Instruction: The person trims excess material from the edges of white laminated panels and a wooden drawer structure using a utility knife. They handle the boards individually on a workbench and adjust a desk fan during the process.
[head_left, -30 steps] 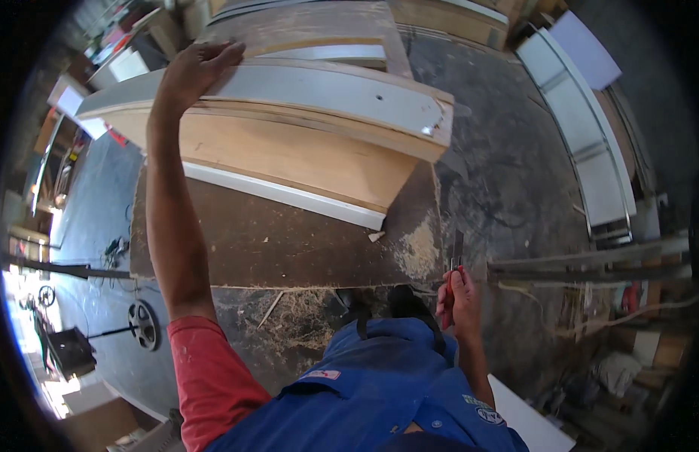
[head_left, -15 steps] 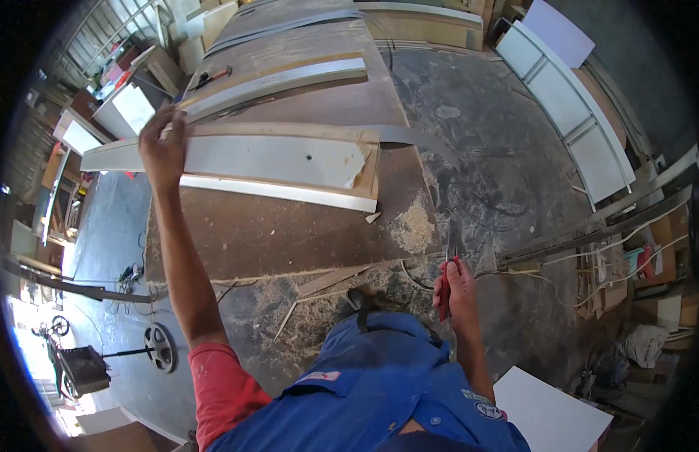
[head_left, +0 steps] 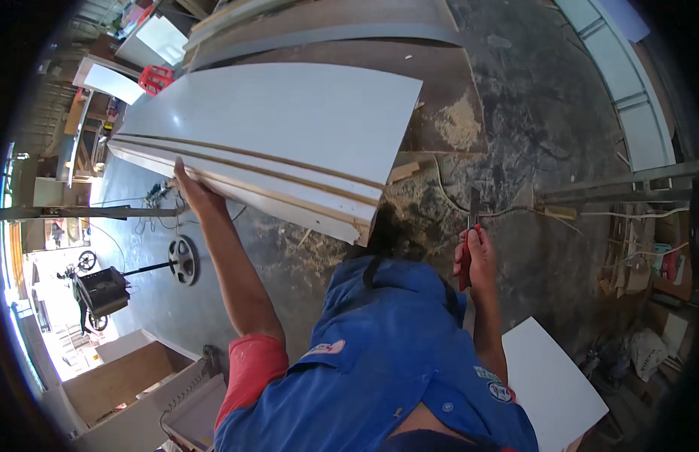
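Left hand (head_left: 196, 193) touches one white panel (head_left: 282, 109); right hand (head_left: 480, 260) holds one red-handled tool (head_left: 473, 211)

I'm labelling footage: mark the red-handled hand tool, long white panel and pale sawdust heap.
Red-handled hand tool (head_left: 465, 273), head view: red handle.
Long white panel (head_left: 278, 117), head view: broad face.
Pale sawdust heap (head_left: 459, 124), head view: middle.

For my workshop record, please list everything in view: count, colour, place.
Flat workbench: 1, brown, upper centre
Long wood-edged panel: 1, white, over workbench
Loose sawdust heap: 1, beige, on workbench
Plastic stool: 1, red, upper left
Spoked disc: 1, grey, left
Open box: 1, brown and white, lower left
Rectangular board: 1, white, lower right
Framed panel: 1, white, upper right
Metal-bladed tool: 1, red and grey, centre right
Left hand: 1, bare, at long panel's near edge
Right hand: 1, bare, around tool handle
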`<state>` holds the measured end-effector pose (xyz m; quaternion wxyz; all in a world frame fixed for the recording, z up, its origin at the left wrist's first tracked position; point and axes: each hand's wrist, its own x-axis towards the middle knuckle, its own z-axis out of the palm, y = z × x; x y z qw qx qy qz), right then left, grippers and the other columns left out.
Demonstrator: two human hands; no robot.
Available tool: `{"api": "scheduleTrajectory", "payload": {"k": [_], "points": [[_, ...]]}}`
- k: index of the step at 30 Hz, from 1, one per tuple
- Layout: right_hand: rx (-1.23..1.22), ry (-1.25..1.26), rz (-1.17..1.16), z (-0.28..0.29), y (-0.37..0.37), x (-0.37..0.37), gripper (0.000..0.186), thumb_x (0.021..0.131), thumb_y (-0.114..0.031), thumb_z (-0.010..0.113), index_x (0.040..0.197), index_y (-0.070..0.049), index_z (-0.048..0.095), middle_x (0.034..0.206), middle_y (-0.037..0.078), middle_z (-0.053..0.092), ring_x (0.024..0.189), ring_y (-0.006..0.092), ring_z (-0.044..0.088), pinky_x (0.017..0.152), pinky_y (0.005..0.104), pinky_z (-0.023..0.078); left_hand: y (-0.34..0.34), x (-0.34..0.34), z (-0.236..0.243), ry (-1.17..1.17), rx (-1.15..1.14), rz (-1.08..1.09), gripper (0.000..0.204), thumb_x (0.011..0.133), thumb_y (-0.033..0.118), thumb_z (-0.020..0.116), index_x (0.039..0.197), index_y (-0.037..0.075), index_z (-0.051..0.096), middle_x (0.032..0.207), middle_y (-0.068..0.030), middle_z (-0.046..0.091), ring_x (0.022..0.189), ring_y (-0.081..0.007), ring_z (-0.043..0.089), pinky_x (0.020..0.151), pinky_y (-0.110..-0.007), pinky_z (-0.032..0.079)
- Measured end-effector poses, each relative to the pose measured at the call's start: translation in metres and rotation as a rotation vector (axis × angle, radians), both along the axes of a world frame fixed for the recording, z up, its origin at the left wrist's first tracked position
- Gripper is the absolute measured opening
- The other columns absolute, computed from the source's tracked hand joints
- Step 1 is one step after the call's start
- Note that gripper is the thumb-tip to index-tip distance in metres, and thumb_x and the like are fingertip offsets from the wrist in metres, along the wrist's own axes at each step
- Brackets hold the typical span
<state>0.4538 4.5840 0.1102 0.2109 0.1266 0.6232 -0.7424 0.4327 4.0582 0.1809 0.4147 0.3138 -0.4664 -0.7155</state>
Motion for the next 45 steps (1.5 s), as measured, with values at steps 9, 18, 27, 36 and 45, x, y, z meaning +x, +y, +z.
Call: {"api": "scheduleTrajectory", "payload": {"k": [9,18,27,36,45], "points": [[0.043,-0.130,-0.057,-0.007,-0.072,0.000,0.037,0.105,-0.046,0.046,0.103,-0.010,0.056,0.088,0.005,0.064,0.074,0.0134,0.063,0.059,0.0269,0.051,0.044,0.047,-0.129,0.108,0.346,-0.103,0.086,0.090,0.069,0.045,0.153,0.014,0.031,0.154,-0.0117,0.037,0.135,-0.0356,0.041,0.108,-0.053,0.036],[0.085,-0.066,-0.071,-0.036,-0.126,-0.043,0.038,0.104,-0.049,0.046,0.097,-0.013,0.058,0.079,-0.002,0.054,0.069,0.0087,0.054,0.061,0.0267,0.048,0.058,0.008,-0.191,0.145,0.493,-0.042,0.091,0.091,0.076,0.034,0.156,0.012,0.026,0.159,-0.0126,0.028,0.142,-0.0364,0.032,0.113,-0.052,0.031],[0.102,-0.012,-0.221,-0.070,-0.133,-0.128,0.036,0.104,-0.045,0.047,0.096,-0.012,0.058,0.079,-0.001,0.051,0.069,0.0104,0.052,0.059,0.0281,0.044,0.058,-0.060,-0.216,-0.050,0.384,0.104,0.089,0.091,0.057,0.057,0.152,0.008,0.014,0.147,-0.0208,0.031,0.132,-0.0345,0.044,0.104,-0.052,0.045],[0.082,0.051,-0.139,-0.063,-0.150,-0.180,0.037,0.105,-0.044,0.044,0.092,-0.012,0.056,0.071,0.000,0.049,0.055,0.0127,0.050,0.047,0.0298,0.044,0.046,-0.102,-0.219,-0.058,0.407,0.002,0.108,0.093,0.051,0.061,0.155,0.005,-0.014,0.158,-0.0224,0.017,0.140,-0.0351,0.034,0.114,-0.050,0.035],[0.040,-0.001,0.146,-0.092,-0.121,-0.216,0.036,0.105,-0.044,0.046,0.099,-0.010,0.055,0.086,0.004,0.062,0.051,0.0118,0.052,0.048,0.0270,0.047,0.022,-0.108,-0.261,-0.473,0.265,0.070,0.127,0.085,0.054,0.072,0.153,0.003,-0.022,0.161,-0.0270,-0.006,0.146,-0.0398,0.023,0.117,-0.049,0.032]]}}
